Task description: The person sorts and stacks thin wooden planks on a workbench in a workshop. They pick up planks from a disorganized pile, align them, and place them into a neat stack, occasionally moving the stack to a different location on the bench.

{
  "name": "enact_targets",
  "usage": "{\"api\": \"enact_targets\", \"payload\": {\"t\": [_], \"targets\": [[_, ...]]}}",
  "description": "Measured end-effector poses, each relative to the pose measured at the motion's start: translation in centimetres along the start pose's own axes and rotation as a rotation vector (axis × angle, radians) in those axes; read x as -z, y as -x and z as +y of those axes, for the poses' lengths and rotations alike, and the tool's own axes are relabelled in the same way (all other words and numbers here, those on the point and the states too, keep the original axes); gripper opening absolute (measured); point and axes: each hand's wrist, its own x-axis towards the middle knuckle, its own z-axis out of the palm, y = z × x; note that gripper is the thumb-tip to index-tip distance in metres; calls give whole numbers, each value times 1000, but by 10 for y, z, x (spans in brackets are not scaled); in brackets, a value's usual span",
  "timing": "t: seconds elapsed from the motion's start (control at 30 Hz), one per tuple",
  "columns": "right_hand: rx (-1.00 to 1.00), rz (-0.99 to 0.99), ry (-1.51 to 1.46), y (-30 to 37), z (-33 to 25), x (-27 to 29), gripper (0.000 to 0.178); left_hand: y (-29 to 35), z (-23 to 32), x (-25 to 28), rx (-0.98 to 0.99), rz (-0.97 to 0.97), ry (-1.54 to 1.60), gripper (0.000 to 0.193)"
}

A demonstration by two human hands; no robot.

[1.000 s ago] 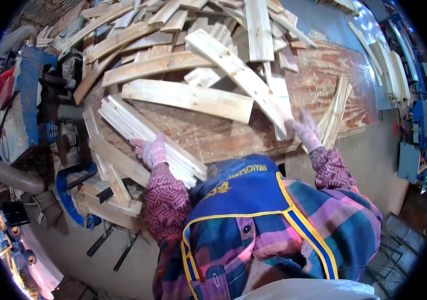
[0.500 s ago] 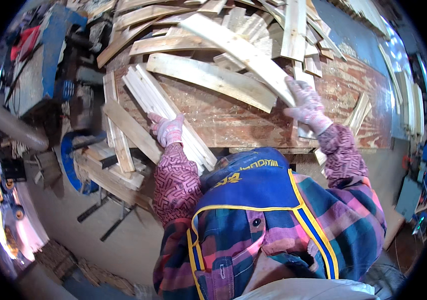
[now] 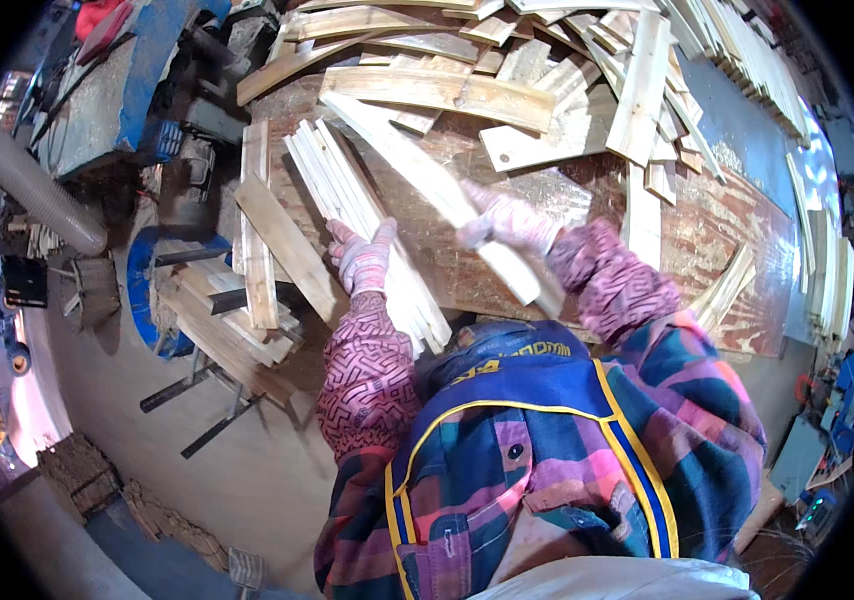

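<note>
1. The left hand (image 3: 362, 262), gloved, lies flat with fingers spread on a bundle of pale slats (image 3: 347, 200) at the near left edge of the worktable (image 3: 737, 240).
2. The right hand (image 3: 502, 222), gloved, has its fingers closed around a long pale plank (image 3: 427, 180) running from far left to near right.
3. Beyond lies a heap of curved boards (image 3: 547, 80); at left stands a blue machine (image 3: 137, 80).

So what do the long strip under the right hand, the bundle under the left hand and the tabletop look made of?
Long strip: pale bare wood, grain faintly visible, seemingly unfinished. Bundle of slats: the same light raw wood, cut edges showing. Tabletop: probably a plywood sheet, reddish-brown worn coating with scuffed pale patches.
</note>
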Motion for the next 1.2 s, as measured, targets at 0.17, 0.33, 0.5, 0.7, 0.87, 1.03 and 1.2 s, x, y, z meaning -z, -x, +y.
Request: {"api": "enact_targets", "payload": {"t": [0.17, 0.33, 0.5, 0.7, 0.87, 1.03, 1.2], "targets": [[283, -393, 547, -48, -10, -57, 80, 11, 11, -6, -103, 99, -165, 124], [142, 309, 1357, -102, -111, 29, 72, 4, 5, 0, -75, 13, -295, 120], [-244, 340, 1313, -122, -121, 92, 79, 1, 18, 2, -107, 6, -285, 121], [35, 46, 594, -51, -70, 15, 79, -19, 16, -32, -164, 111, -356, 114], [328, -98, 878, -46, 44, -47, 74, -20, 18, -30, -98, 45, -460, 121], [297, 973, 881, -58, 43, 139, 70, -3, 39, -31, -78, 24, -508, 128], [-554, 1197, 752, 39, -26, 264, 68, 5, 42, -31, -103, 20, -485, 128]]}}
